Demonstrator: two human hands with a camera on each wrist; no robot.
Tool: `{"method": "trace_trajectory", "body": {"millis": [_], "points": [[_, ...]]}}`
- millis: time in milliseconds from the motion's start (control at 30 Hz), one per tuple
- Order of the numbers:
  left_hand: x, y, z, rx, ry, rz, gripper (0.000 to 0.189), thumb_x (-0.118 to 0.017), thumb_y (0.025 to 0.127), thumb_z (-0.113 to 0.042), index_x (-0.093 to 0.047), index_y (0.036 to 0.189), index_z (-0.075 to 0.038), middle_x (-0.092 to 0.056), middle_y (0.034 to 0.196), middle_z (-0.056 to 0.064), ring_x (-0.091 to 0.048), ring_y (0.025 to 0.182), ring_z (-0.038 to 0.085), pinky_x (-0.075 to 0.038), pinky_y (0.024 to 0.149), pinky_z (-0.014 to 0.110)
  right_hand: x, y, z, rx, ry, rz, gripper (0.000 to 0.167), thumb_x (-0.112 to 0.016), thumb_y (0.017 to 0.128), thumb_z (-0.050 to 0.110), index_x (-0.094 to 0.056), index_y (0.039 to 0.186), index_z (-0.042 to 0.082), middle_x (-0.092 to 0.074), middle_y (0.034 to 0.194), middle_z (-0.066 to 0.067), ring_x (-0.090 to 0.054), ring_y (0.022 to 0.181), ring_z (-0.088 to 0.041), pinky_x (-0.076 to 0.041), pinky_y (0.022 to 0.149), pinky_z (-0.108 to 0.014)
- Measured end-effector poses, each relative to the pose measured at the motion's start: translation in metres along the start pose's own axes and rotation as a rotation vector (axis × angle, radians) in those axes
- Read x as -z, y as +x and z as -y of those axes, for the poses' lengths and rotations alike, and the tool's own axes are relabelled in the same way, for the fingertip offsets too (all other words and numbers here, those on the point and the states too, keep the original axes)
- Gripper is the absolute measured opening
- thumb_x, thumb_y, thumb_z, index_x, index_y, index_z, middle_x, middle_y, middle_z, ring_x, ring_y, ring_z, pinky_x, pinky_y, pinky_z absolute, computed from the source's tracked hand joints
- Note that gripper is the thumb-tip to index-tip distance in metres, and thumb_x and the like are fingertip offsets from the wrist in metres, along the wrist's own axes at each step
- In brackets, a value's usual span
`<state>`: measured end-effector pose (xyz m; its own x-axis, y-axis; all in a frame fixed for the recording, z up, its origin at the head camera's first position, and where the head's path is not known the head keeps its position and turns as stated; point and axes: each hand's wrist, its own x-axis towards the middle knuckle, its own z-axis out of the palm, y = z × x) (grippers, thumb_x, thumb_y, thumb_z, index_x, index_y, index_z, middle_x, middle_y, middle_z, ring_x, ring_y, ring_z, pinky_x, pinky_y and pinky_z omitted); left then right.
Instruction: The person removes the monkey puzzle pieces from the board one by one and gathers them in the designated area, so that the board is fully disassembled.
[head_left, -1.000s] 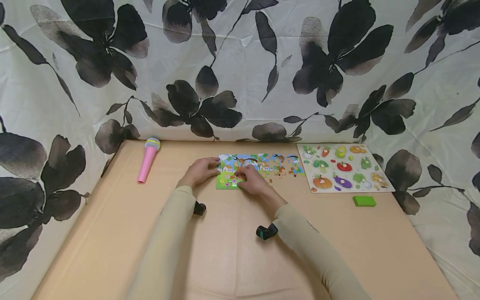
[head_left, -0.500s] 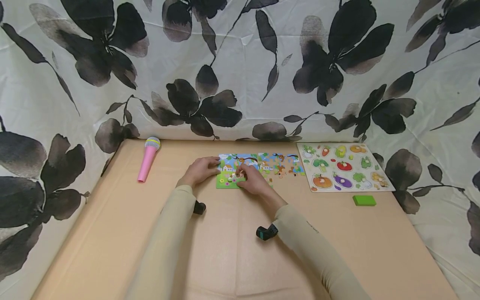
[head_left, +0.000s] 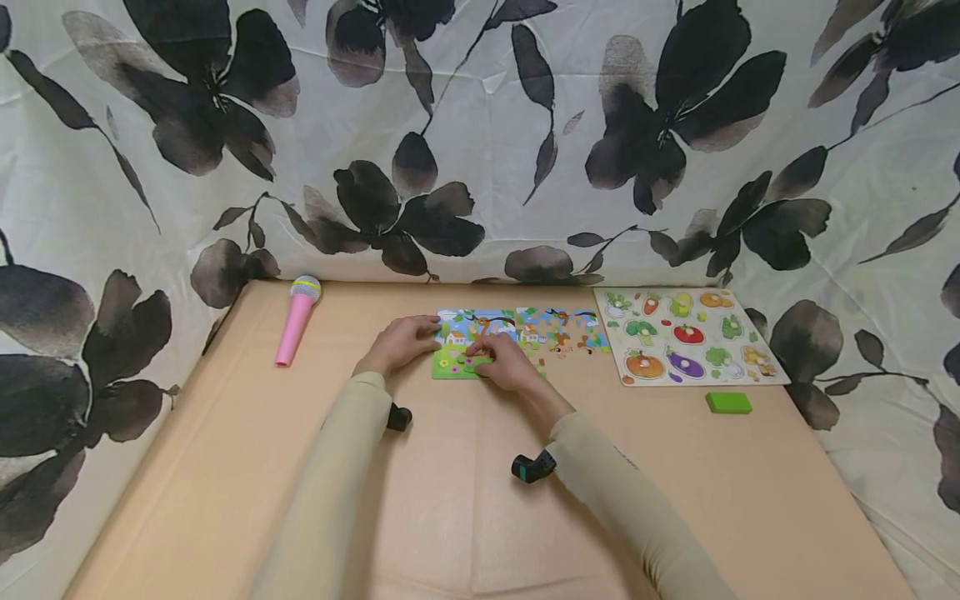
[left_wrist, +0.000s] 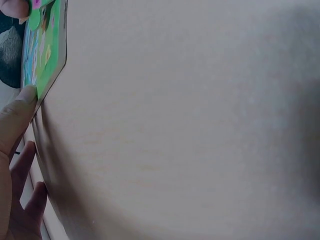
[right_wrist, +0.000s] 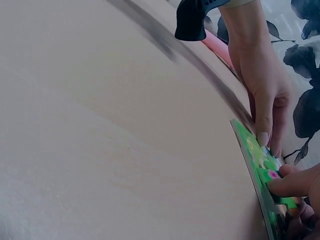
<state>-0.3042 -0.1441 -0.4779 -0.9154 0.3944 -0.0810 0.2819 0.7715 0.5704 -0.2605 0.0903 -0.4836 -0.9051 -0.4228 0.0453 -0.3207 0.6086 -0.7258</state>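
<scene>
A colourful jigsaw puzzle board point(head_left: 448, 367), with a house, a tree branch and green grass, lies flat at the far middle of the table. My left hand point(head_left: 401, 342) rests at its left edge. In the left wrist view the thumb point(left_wrist: 27, 94) touches the board's corner, while other fingers reach down beside it. Over the middle of the board, my right hand point(head_left: 512, 363) pinches a green puzzle piece point(right_wrist: 273, 174) with a pink flower, thumb on top. The piece sits tilted close over the board in the right wrist view. From the head, the right fingers mostly hide it.
Right of the board lies a patchy, colourful puzzle section point(head_left: 562, 329) with tan areas. Beyond it is a white vegetable board point(head_left: 701, 337), and a green block point(head_left: 728, 402) lies before that. A pink microphone point(head_left: 295, 329) lies at the left. Floral cloth point(head_left: 480, 225) rises behind the table.
The right fingers have shifted slightly to the left over the board, and the puzzle piece between them has turned, now hardly showing from the head. The left hand has stayed put.
</scene>
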Motion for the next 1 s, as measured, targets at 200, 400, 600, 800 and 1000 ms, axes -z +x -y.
{"method": "trace_trajectory", "body": {"millis": [200,400,600,800,1000], "points": [[0.001,-0.001,-0.002,0.003,0.005,0.002,0.045,-0.066,0.094,-0.028,-0.061,0.134,-0.010,-0.047,0.148,0.001,-0.037,0.140,0.029,-0.030,0.112,0.055,0.002,-0.001,0.000,-0.001,0.007,0.002,0.026,-0.070,0.087,0.003,-0.073,0.112,0.008,-0.066,0.103,-0.007,-0.051,0.084,-0.019,-0.042,0.071,-0.031],[0.001,-0.002,-0.002,0.007,0.003,0.007,0.045,-0.066,0.094,-0.028,-0.060,0.135,-0.010,-0.046,0.149,0.001,-0.035,0.141,0.030,-0.030,0.112,0.055,0.008,-0.003,0.000,-0.114,0.061,0.014,0.031,-0.065,0.092,0.008,-0.069,0.123,0.013,-0.064,0.120,-0.006,-0.051,0.090,-0.021,-0.042,0.075,-0.033],[0.000,-0.001,-0.002,0.005,0.001,0.007,0.045,-0.066,0.094,-0.027,-0.061,0.135,-0.009,-0.047,0.149,0.001,-0.036,0.141,0.029,-0.030,0.113,0.054,0.011,-0.004,-0.005,-0.187,0.165,0.006,0.036,-0.063,0.095,0.013,-0.064,0.131,0.015,-0.062,0.128,-0.004,-0.052,0.098,-0.020,-0.044,0.076,-0.031],[-0.001,-0.001,-0.001,0.000,0.010,0.005,0.045,-0.066,0.094,-0.027,-0.061,0.135,-0.009,-0.047,0.149,0.002,-0.036,0.141,0.030,-0.029,0.113,0.053,0.013,-0.005,-0.010,-0.243,0.358,-0.044,0.036,-0.064,0.095,0.011,-0.064,0.131,0.014,-0.062,0.122,-0.007,-0.054,0.083,-0.019,-0.045,0.064,-0.027],[0.000,-0.002,-0.001,0.003,0.003,0.005,0.045,-0.066,0.094,-0.028,-0.061,0.135,-0.009,-0.047,0.149,0.002,-0.036,0.141,0.030,-0.030,0.112,0.055,0.016,-0.013,-0.017,-0.227,0.453,-0.105,0.037,-0.063,0.096,0.014,-0.062,0.133,0.017,-0.060,0.125,-0.004,-0.053,0.080,-0.022,-0.041,0.061,-0.029]]}}
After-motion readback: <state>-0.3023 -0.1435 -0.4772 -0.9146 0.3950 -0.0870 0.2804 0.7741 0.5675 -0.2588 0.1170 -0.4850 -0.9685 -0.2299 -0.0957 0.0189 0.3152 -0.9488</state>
